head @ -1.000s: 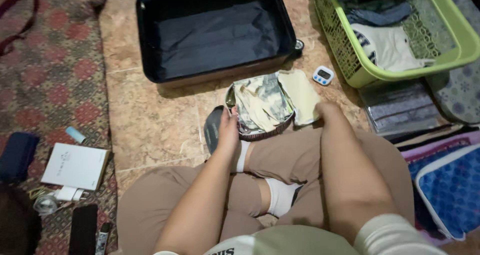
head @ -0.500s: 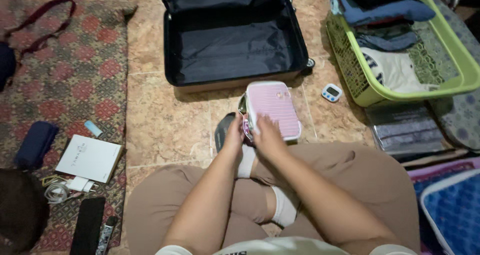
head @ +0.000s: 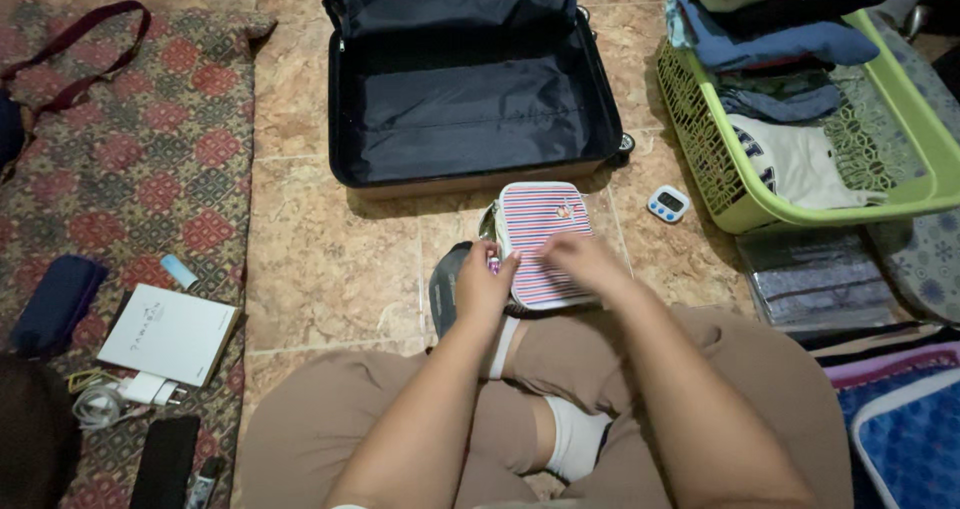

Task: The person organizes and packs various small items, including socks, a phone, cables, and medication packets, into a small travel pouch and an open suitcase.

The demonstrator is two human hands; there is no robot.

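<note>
The right hand [head: 580,259] smears with motion blur over the striped pouch [head: 540,237], so its grip can't be read. The left hand [head: 485,287] covers the pouch's near left corner, and what its fingers pinch there is too small to tell. A dark object [head: 447,284] sits half hidden behind that wrist. The open suitcase [head: 470,99] loses its lid to the top edge. The green basket [head: 800,199] runs off the right side. Bottom left, a dark round shape [head: 35,449] is cut off, unidentifiable. The small timer [head: 667,204] shows a display that's unreadable.
</note>
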